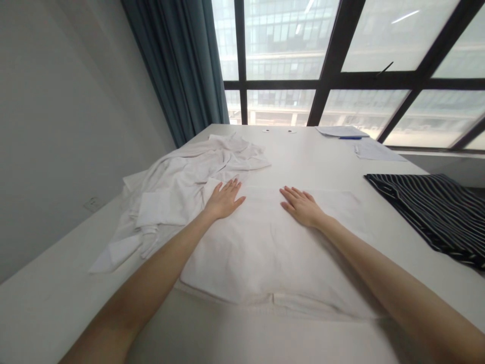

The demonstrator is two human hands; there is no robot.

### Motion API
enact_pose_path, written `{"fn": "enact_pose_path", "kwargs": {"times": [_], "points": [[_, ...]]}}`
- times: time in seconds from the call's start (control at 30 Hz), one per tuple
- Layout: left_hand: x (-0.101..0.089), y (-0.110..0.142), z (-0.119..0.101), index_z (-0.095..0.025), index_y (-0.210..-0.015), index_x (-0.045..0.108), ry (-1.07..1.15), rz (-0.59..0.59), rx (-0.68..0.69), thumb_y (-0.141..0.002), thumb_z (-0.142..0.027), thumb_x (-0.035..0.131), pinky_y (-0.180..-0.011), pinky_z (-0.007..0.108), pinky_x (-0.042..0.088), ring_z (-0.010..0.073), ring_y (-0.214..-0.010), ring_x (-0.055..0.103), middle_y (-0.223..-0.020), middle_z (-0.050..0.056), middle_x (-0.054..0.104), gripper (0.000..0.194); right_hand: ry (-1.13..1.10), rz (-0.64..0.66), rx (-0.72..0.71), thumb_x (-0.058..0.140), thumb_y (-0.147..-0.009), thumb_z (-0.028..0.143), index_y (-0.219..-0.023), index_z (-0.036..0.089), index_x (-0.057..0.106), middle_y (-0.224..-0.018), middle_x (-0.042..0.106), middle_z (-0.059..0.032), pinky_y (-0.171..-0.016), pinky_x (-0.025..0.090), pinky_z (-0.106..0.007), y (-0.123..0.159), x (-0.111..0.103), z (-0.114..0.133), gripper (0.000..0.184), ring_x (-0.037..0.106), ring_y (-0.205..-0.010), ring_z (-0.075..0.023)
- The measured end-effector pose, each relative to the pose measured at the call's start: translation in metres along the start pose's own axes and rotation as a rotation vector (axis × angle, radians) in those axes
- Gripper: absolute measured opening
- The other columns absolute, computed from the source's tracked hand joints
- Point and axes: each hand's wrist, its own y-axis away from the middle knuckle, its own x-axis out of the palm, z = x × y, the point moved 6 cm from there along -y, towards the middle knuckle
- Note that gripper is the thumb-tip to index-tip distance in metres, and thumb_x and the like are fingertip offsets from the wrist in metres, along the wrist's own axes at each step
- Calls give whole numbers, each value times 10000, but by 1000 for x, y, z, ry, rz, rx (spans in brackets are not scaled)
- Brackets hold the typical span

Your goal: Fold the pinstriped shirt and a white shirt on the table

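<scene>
A white garment, folded into a broad flat shape, lies in front of me on the white table. On its far left part rests my left hand, palm down with the fingers spread. My right hand lies flat on the same cloth farther right, its fingers stretched out. Neither hand grips anything. Slight creases run across the cloth, and a short slit or seam shows at its near edge. Left of my left hand is a crumpled heap of white clothing, which touches or nearly touches the flat garment.
A black garment with white stripes lies at the table's right side. Sheets of paper and a blue pen are at the far right. Behind the table stand a large window and a blue curtain; a wall borders the left.
</scene>
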Motion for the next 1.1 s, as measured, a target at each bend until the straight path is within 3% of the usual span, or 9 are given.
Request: {"fn": "enact_pose_path", "kwargs": {"times": [0.2, 0.3, 0.4, 0.67, 0.73, 0.83, 0.97, 1.1], "points": [[0, -1, 0, -126, -1551, 299, -2, 12, 2, -1036, -471, 231, -1219, 455, 162, 221, -1519, 214, -1630, 117, 245, 624, 97, 36, 251, 191, -995, 553, -1579, 198, 275, -1649, 233, -67, -1201, 212, -505, 33, -9, -97, 689, 218, -1508, -260], [0, -2, 0, -116, -1549, 301, -19, 10, -6, -1038, -462, 227, -1220, 456, 166, 218, -1517, 220, -1629, 114, 246, 622, 127, 51, 346, 174, -984, 561, -1577, 141, 269, -1649, 232, -82, -1210, 197, -483, 46, -12, -129, 732, 216, -1509, -247], [0, -1, -1, -119, -1548, 306, -28, 6, -9, -1039, -459, 230, -1221, 453, 166, 215, -1517, 221, -1630, 108, 247, 617, 135, 41, 385, 146, -981, 566, -1576, 144, 271, -1650, 228, -69, -1211, 193, -489, 52, -13, -139, 740, 209, -1511, -236], [-8, 2, -8, -120, -1521, 357, -28, -49, 7, -1033, -359, 285, -1211, 486, 188, 244, -1507, 249, -1615, 127, 296, 548, 185, -30, 397, 138, -995, 523, -1558, 183, 323, -1634, 281, -88, -1190, 218, -521, 54, -13, -134, 683, 243, -1501, -251], [-12, 3, -26, -126, -1516, 364, -6, -50, 77, -1034, -331, 291, -1205, 481, 205, 244, -1503, 261, -1606, 130, 319, 529, 191, -29, 394, 145, -997, 509, -1557, 180, 326, -1633, 283, -93, -1187, 224, -524, 55, -13, -133, 674, 249, -1498, -256], [-14, 14, -75, -138, -1524, 346, 88, 32, 285, -1046, -387, 291, -1201, 443, 231, 228, -1501, 266, -1604, 120, 329, 542, 191, -34, 392, 145, -998, 511, -1555, 184, 332, -1631, 288, -95, -1183, 235, -522, 54, -13, -134, 672, 256, -1496, -258], [-20, 53, -143, -173, -1535, 328, 219, 74, 611, -1033, -514, 314, -1209, 485, 196, 261, -1519, 207, -1630, 129, 260, 606, 185, -38, 387, 150, -996, 523, -1554, 189, 334, -1629, 294, -98, -1177, 250, -528, 53, -12, -136, 676, 267, -1491, -264], [-29, 92, -159, -303, -1528, 349, 307, 99, 755, -1036, -534, 293, -1194, 565, 173, 313, -1515, 207, -1633, 107, 264, 547, 185, -27, 391, 146, -994, 524, -1559, 193, 323, -1633, 288, -90, -1176, 256, -519, 52, -11, -137, 678, 260, -1494, -259]]}}
